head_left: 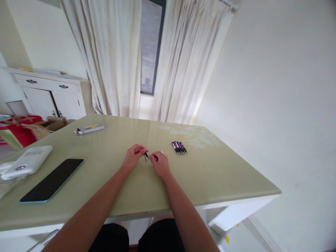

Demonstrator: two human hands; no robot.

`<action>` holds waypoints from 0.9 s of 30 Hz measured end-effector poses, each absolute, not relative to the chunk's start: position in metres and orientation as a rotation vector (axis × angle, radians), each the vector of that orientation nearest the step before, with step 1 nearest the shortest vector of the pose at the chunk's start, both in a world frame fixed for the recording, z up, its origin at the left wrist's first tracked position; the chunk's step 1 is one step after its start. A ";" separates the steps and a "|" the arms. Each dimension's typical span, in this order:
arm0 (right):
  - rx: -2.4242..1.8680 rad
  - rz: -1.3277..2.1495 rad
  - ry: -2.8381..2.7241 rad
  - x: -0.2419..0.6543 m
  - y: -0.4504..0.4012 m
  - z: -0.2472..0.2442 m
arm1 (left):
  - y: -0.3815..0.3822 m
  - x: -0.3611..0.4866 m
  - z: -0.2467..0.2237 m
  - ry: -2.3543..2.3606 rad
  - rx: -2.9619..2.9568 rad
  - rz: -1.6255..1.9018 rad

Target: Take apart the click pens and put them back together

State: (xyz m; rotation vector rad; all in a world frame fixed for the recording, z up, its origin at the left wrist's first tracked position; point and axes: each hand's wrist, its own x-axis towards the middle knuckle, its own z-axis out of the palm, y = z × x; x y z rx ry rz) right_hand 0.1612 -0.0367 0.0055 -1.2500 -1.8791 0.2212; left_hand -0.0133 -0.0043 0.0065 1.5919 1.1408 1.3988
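Observation:
Over the middle of the table, my left hand [134, 156] pinches a black pen [146, 155] between thumb and fingertips, its pointed end slanting down to the right. Close beside that end is my right hand [160, 164], with thumb and fingers curled together. Whether it grips the pen's tip or a small part is too small to tell. A thin dark line shows just under the pen; I cannot tell if it is a separate piece or a shadow. To the right of my hands, several pens [179, 147] with coloured barrels and black grips lie side by side in a row.
On the pale green table [210, 175], a black-screened tablet [52, 180] lies at left, near a white device [28, 161]. An open flat box [90, 130] sits at the far left. Red bags [25, 129] and a white cabinet [49, 92] stand beyond the table.

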 end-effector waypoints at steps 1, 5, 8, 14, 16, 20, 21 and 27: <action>-1.217 0.241 -1.896 0.161 -0.038 0.005 | -0.004 -0.012 0.007 1.126 1.582 1.396; -1.177 0.266 -1.894 0.161 -0.039 0.005 | -0.006 -0.010 0.007 1.128 1.575 1.386; -1.269 0.226 -1.814 0.163 -0.037 0.004 | -0.007 -0.011 0.007 1.236 1.590 1.402; -1.623 0.129 -1.557 0.168 -0.034 0.003 | -0.009 -0.017 0.008 1.504 1.612 1.442; -1.676 0.094 -1.598 0.167 -0.036 0.003 | -0.010 -0.017 0.009 1.538 1.643 1.425; -1.775 0.059 -1.674 0.166 -0.037 0.002 | -0.014 -0.014 0.011 1.549 1.718 1.382; -1.789 0.056 -1.678 0.166 -0.037 0.001 | -0.015 -0.013 0.011 1.548 1.735 1.374; -1.819 0.000 -1.671 0.166 -0.037 -0.002 | -0.017 -0.012 0.012 1.529 1.816 1.339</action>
